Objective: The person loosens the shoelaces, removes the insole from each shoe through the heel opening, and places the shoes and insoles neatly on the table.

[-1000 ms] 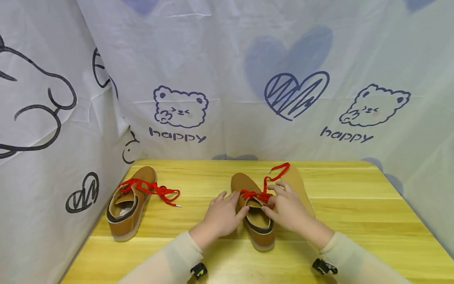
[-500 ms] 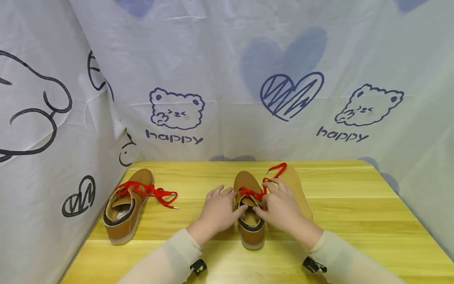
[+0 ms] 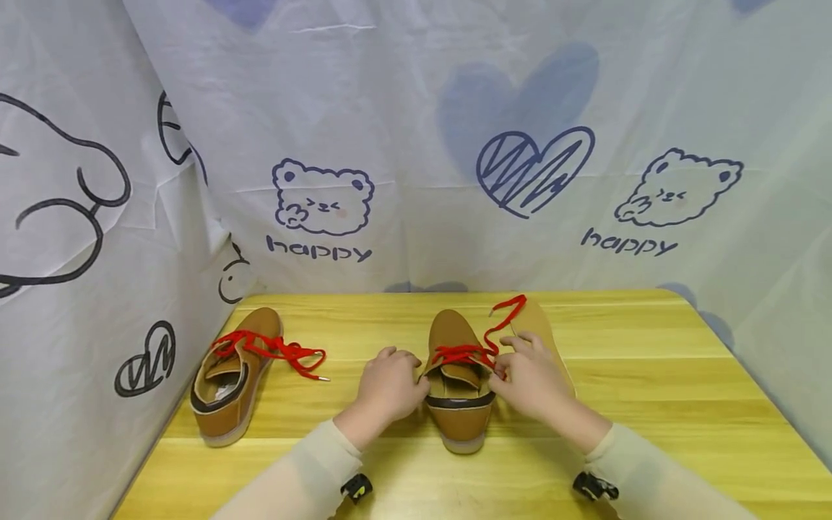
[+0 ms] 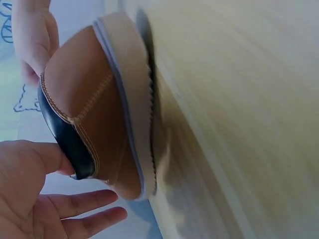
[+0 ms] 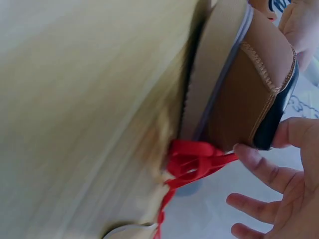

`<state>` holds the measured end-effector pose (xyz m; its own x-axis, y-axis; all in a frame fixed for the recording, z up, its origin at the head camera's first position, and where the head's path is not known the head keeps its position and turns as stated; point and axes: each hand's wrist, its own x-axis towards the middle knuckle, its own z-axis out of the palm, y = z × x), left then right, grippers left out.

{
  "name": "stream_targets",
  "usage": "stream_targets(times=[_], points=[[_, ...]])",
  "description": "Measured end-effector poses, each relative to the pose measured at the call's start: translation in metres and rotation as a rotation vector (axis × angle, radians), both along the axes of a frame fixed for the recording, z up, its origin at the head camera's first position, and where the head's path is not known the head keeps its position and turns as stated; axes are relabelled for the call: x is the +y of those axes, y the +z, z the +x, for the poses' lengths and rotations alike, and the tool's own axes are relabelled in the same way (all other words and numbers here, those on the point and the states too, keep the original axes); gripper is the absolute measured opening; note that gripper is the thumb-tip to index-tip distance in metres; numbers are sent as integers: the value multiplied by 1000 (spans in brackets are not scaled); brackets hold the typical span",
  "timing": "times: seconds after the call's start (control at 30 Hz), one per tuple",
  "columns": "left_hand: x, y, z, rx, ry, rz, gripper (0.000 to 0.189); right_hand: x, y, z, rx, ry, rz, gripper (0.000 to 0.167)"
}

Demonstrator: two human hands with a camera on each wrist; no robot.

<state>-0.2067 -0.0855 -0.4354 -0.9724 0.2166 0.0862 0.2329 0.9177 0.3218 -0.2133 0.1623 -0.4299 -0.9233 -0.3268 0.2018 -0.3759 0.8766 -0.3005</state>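
A brown lace-up shoe (image 3: pixel 463 425) with a dark padded collar and red laces sits on the table, its toe pointing away and its opening spread wide. My left hand (image 3: pixel 391 383) holds the left side of the opening; in the left wrist view its thumb (image 4: pixel 52 157) hooks over the collar while two fingers extend beside the shoe. On the right side, my right hand (image 3: pixel 531 377) pinches the collar's edge between thumb and index finger, the other fingers spread. The red lace (image 5: pixel 194 162) hangs beside this hand and trails onto the table.
A matching brown shoe (image 3: pixel 237 375) with red laces stands at the table's left. A flat tan insole (image 3: pixel 542 328) lies behind the right hand, partly hidden. White printed cloth (image 3: pixel 416 144) hangs along the back and sides of the wooden table (image 3: pixel 650 404).
Both thumbs have moved apart from the middle of the opening to its sides, and the opening is wider. The shoe has turned straighter, toe away. The right hand has shifted slightly right.
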Motion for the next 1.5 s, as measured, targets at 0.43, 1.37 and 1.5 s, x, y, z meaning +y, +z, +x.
stream_targets(times=[0.43, 1.37, 1.5], points=[[-5, 5, -3, -54, 14, 99, 39, 0, 0, 2, -35, -1, 14, 21], [22, 16, -13, 236, 27, -81, 35, -41, 19, -24, 298, 104, 195, 23], [19, 15, -13, 244, 43, -80, 32, -36, 19, -26, 291, 88, 178, 16]])
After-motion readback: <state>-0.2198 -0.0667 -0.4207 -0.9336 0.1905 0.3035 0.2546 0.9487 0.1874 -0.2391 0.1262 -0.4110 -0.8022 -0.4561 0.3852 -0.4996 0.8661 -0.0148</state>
